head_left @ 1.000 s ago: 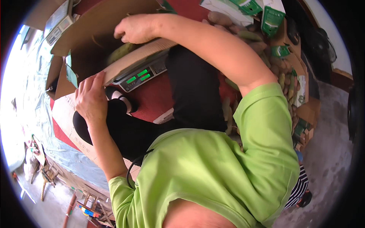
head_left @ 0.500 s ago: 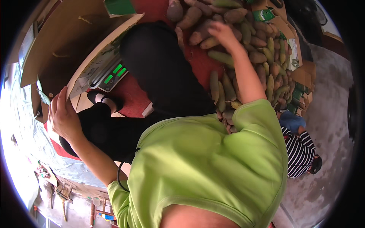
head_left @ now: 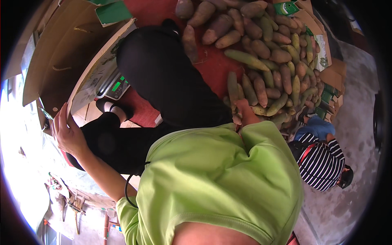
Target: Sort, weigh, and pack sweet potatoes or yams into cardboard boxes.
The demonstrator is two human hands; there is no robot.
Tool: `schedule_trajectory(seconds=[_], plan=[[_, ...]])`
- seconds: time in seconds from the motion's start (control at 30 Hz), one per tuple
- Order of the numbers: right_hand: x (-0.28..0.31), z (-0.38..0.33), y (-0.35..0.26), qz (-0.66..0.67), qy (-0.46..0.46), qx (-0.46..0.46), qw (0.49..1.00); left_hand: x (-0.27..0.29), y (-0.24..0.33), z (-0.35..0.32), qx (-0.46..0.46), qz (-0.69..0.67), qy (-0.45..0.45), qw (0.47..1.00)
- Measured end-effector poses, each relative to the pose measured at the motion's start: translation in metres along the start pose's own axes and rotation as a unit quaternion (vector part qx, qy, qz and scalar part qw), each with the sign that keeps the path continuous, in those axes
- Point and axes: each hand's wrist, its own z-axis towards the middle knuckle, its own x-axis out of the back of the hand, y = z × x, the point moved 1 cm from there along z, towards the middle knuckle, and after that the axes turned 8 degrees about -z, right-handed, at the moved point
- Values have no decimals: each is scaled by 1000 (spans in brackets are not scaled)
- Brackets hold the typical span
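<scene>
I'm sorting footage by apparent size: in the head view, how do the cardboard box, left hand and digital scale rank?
1. Cardboard box
2. Left hand
3. Digital scale, partly hidden

Only visible parts are ranked; nearness may enlarge the hand.

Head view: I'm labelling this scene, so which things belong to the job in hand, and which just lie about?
Seemingly in use:
cardboard box, edge held by left hand
reddish and green vegetables, right hand at their edge
scale with green display, by the box

Seemingly lying about:
brown carton, right of the vegetables
wooden-looking item, lower left
</scene>
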Motion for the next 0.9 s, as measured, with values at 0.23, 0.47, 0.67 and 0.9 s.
schedule_trajectory(seconds=[0.23,0.47,0.67,0.9], plan=[[16,-25,-54,254,28,-177,950,4,-2,-2,-7,24,13,1000],[14,-22,-82,244,26,-49,968,9,1,-1,-16,22,23,999],[-12,22,-41,451,-139,-90,877,11,1,3,-24,1,13,1000],[95,-24,-132,527,-103,58,841,14,1,3,1,-4,7,1000]])
